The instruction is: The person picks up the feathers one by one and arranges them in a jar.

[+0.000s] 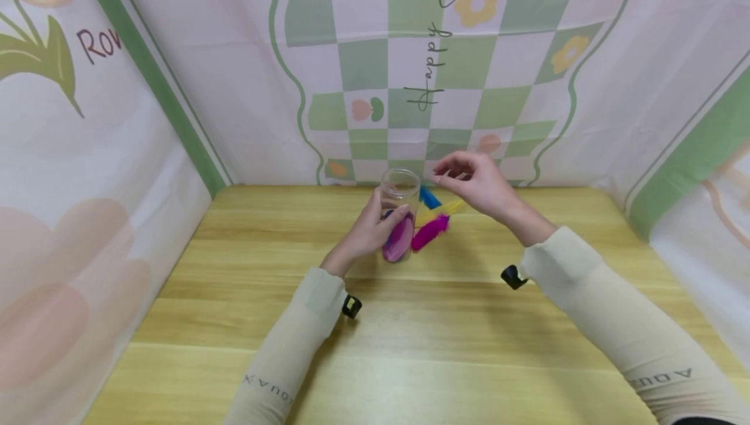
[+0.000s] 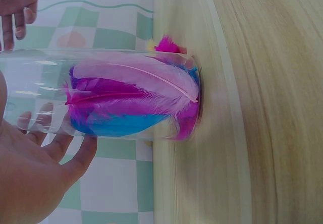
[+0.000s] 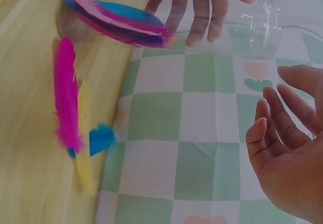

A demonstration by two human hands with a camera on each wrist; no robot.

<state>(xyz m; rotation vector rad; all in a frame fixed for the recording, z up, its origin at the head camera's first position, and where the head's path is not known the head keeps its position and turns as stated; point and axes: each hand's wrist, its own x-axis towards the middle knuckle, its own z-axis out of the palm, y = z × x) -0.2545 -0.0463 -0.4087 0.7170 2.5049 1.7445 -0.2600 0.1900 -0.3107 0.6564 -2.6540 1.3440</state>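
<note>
My left hand (image 1: 364, 233) is wrapped around a clear jar (image 1: 402, 192) with no lid, standing on the table. Pink, magenta, purple and blue feathers (image 2: 131, 88) fill its lower part. Nothing is held by my right hand (image 1: 483, 189); it hovers to the right of the jar's mouth, fingers loosely bent and the thumb apart from them. On the table just beyond and right of the jar lie a magenta feather (image 3: 66, 93), a yellow feather (image 3: 84, 168) and a blue feather (image 3: 102, 138), crossing one another. Part of the blue one is hidden beneath the others.
The wooden table (image 1: 375, 360) ends at a hanging cloth (image 1: 363, 67) with green and white checks, close behind the jar. More printed cloth walls the left side (image 1: 117, 191) and right side (image 1: 703, 119).
</note>
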